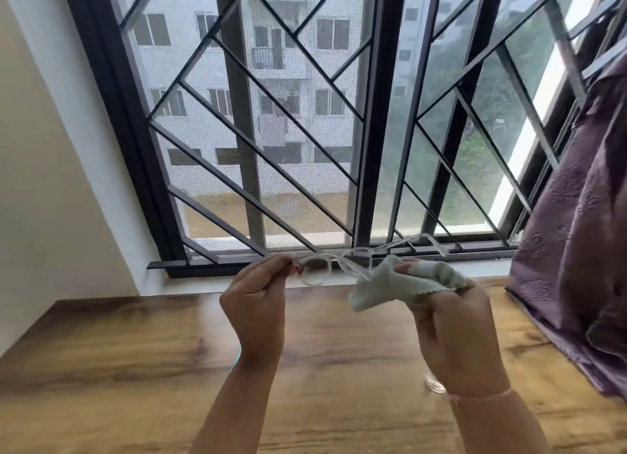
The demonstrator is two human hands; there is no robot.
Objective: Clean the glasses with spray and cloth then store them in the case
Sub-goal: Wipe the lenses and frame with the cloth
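Mid-task, wiping stage by the look of it; the clear-framed round-lens plastic glasses (314,271) are held up in the air at centre frame, above the far edge of the brown wood-grain table (118,368) and in front of the black metal window grille (271,155); left hand (254,301) has its fingers curled in, pinching the frame at the outer edge of the lens on the frame's left; right hand (451,324) has its fingers curled round the pale green zigzag-edged microfibre cloth (407,284), thumb on top of it, and the bunched cloth meets the other lens; one temple arm sticks out to the upper right, so the glasses are unfolded; whether they have been sprayed cannot be told, no wetness visible; judged left to do: finish wiping both lenses, fold the arms, put the glasses in the case, shut it; containers: no case and no spray bottle identifiable in view; a clear rounded thing (435,384) shows on the table at lower right, mostly hidden under the right wrist, contents not visible; a pale blue sliver (238,358) peeks out beside the left wrist, too blurred to name; purple patterned fabric curtain (576,233) hangs at the right edge of the frame.
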